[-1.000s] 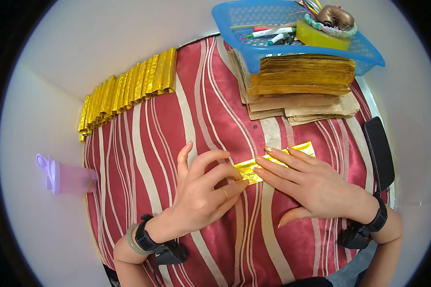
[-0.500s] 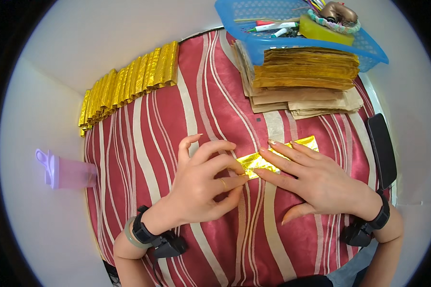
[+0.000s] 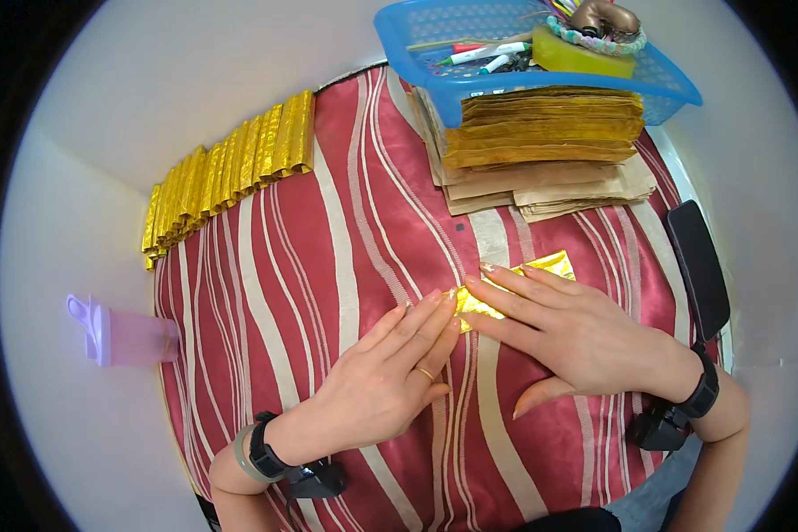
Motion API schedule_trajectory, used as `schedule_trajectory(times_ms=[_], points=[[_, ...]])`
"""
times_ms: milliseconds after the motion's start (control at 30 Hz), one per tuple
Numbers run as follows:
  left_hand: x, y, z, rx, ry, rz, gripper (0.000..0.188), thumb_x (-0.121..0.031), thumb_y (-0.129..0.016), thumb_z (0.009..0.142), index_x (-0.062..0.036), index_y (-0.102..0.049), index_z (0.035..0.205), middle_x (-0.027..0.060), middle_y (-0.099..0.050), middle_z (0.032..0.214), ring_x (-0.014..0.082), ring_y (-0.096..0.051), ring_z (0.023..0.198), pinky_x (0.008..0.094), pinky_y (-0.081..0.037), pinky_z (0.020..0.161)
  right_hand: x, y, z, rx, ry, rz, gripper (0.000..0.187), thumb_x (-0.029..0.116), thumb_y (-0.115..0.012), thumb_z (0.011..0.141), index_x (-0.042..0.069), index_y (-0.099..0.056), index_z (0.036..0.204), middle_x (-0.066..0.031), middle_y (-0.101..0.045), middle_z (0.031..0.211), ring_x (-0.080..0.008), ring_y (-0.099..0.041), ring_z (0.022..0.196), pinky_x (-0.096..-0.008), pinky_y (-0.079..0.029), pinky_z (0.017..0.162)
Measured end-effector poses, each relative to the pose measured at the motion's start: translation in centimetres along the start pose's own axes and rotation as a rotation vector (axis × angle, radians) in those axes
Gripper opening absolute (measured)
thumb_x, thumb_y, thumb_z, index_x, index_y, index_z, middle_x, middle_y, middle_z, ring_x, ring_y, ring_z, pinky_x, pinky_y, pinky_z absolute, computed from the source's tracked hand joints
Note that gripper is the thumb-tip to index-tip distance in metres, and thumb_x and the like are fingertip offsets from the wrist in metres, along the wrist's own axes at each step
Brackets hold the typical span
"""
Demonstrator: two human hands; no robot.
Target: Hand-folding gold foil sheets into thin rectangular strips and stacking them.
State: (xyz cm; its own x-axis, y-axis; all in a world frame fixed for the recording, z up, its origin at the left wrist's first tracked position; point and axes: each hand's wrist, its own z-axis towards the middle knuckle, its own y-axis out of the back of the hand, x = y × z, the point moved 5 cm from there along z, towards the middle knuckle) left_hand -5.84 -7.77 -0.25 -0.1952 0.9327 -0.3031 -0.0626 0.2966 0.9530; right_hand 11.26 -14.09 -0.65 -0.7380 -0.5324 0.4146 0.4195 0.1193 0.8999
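A folded strip of shiny gold foil paper (image 3: 554, 264) lies on the striped red cloth in front of me. My right hand (image 3: 576, 332) rests flat over its middle, fingers stretched out and thumb spread away. My left hand (image 3: 377, 381) lies with straight fingers, their tips on the strip's left end. Most of the strip is hidden beneath the fingers; its upper right corner and part of its left half show.
Folded gold pieces (image 3: 230, 168) stand in a row at the far left. Behind my hands are stacked papers (image 3: 541, 133) and a blue basket (image 3: 683, 84) with markers. A purple cup (image 3: 137, 337) lies left; a black phone (image 3: 699, 266) lies right, on the red striped cloth (image 3: 310, 248).
My left hand's fingers have gone from curled and raised to straight and laid down at the strip's left end. My right hand stays flat on the strip. The view has shifted slightly.
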Motion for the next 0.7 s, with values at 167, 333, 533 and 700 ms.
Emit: schedule_trajectory(times_ms=[167, 333, 533, 700], points=[[0.4, 0.1, -0.1, 0.013, -0.032, 0.09, 0.061, -0.023, -0.07, 0.082, 0.0028, -0.05, 0.134, 0.0189, -0.044, 0.145, 0.0296, -0.039, 0.138, 0.0564, -0.028, 0.111, -0.5, 0.1, -0.4, 0.022, -0.081, 0.029, 0.096, 0.061, -0.064, 0.078, -0.004, -0.035, 0.144, -0.0207, -0.034, 0.151, -0.0335, -0.034, 0.141, -0.043, -0.029, 0.115], [0.5, 0.0, -0.2, 0.009, -0.015, 0.094, 0.063, -0.019, -0.07, 0.08, -0.0023, -0.049, 0.137, 0.0162, -0.043, 0.146, 0.0278, -0.039, 0.139, 0.0672, -0.019, 0.109, -2.0, 1.9, -3.9, 0.041, -0.271, -0.164, 0.101, 0.064, -0.063, 0.077, -0.003, -0.031, 0.146, -0.0212, -0.036, 0.15, -0.0308, -0.033, 0.142, -0.0431, -0.026, 0.116], [0.4, 0.0, -0.4, -0.025, -0.034, 0.144, 0.06, -0.022, -0.07, 0.083, -0.0033, -0.05, 0.137, 0.0141, -0.046, 0.143, 0.0259, -0.042, 0.136, 0.0714, -0.019, 0.105, -0.8, 2.4, -4.2, 0.026, -0.304, -0.383, 0.102, 0.069, -0.059, 0.077, -0.007, -0.036, 0.142, -0.0223, -0.039, 0.148, -0.0295, -0.034, 0.141, -0.0475, -0.024, 0.116], [0.2, -0.3, -0.5, -0.013, -0.042, 0.166, 0.061, -0.022, -0.069, 0.084, -0.0036, -0.049, 0.137, 0.0145, -0.046, 0.143, 0.0259, -0.042, 0.136, 0.0717, -0.018, 0.105, 2.0, 0.0, 0.1, -0.09, -0.198, -0.24, 0.108, 0.073, -0.057, 0.075, -0.011, -0.037, 0.14, -0.0254, -0.039, 0.147, -0.0324, -0.035, 0.14, -0.0439, -0.025, 0.116]])
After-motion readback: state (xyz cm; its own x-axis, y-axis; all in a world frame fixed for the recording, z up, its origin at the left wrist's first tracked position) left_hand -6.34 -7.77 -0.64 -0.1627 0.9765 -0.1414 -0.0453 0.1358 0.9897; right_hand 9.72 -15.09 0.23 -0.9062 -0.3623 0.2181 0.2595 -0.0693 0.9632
